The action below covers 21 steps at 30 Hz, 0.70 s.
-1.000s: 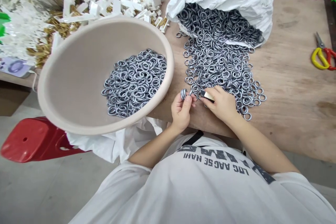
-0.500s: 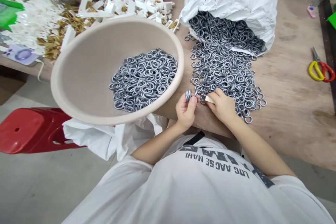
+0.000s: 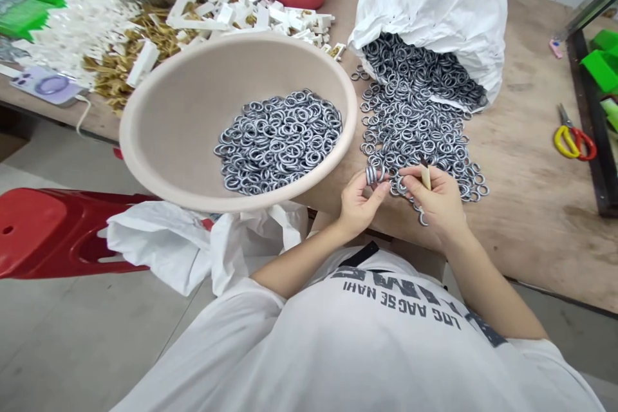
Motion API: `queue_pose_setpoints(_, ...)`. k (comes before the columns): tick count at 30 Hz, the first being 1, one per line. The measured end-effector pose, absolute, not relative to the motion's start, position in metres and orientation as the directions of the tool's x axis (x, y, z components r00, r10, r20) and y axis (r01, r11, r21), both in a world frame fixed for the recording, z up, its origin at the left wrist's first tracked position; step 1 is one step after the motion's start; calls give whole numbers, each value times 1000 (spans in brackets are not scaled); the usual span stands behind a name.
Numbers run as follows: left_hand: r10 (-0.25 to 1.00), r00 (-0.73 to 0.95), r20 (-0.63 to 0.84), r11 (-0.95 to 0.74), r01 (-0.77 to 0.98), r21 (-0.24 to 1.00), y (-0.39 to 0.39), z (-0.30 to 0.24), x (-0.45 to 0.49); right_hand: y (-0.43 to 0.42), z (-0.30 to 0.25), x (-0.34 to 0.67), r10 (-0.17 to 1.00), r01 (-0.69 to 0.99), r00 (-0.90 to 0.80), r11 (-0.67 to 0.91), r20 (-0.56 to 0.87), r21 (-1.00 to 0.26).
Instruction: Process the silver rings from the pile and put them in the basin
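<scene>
Left fingers (image 3: 381, 185) clamp stacked grey metal rings (image 3: 371, 175), right fingers (image 3: 410, 172) pinching a pale flat strip (image 3: 425, 176).

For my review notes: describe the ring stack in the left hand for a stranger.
Right of the big beige bowl, find the left hand. Its fingers pinch a small stack of metal rings, packed side by side, unlike the loose heap nearby.

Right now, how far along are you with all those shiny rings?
Looks done: a heap of grey rings lies in the beige basin. In hand: the left hand pinches a small ring stack; the right hand holds a pale stick. Left: many rings spilling from the white sack.
</scene>
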State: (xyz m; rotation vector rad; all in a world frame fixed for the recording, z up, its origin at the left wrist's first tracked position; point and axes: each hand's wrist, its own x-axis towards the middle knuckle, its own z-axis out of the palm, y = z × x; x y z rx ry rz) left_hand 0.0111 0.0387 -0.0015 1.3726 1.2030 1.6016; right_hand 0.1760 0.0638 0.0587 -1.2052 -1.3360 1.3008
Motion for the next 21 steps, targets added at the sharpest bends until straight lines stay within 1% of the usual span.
queue_pose_setpoints(3,899,-137,415,-397,141,907,32,5,9,49,54,166,995,-28,-79,-61,-58,-998)
queue_pose_setpoints(5,891,-91,444,-428,155,890,28,11,7,42,50,162,997,-83,-51,-64,-60,-995)
queue_pose_setpoints(9,924,48,380,-383,122,916,22,23,4,34,41,159,1000,-131,7,-8,-9,-991)
queue_pose_setpoints(12,929,70,364,-370,101,924,17,30,2,29,36,158,1000,-125,-18,-16,-14,-992)
queue_pose_setpoints(14,940,53,337,-339,23,941,16,31,3,27,33,157,999,-123,-34,-17,-13,-992)
queue_pose_setpoints(16,963,49,264,-257,-116,960,16,30,5,26,31,156,999,-125,-41,-11,-6,-992)
queue_pose_setpoints(19,985,111,133,-95,-297,950,18,25,6,24,31,154,998,-144,-58,-13,-5,-989)
queue_pose_setpoints(21,983,159,86,-28,-335,942,18,24,6,24,33,153,998,-152,-65,-21,-11,-988)
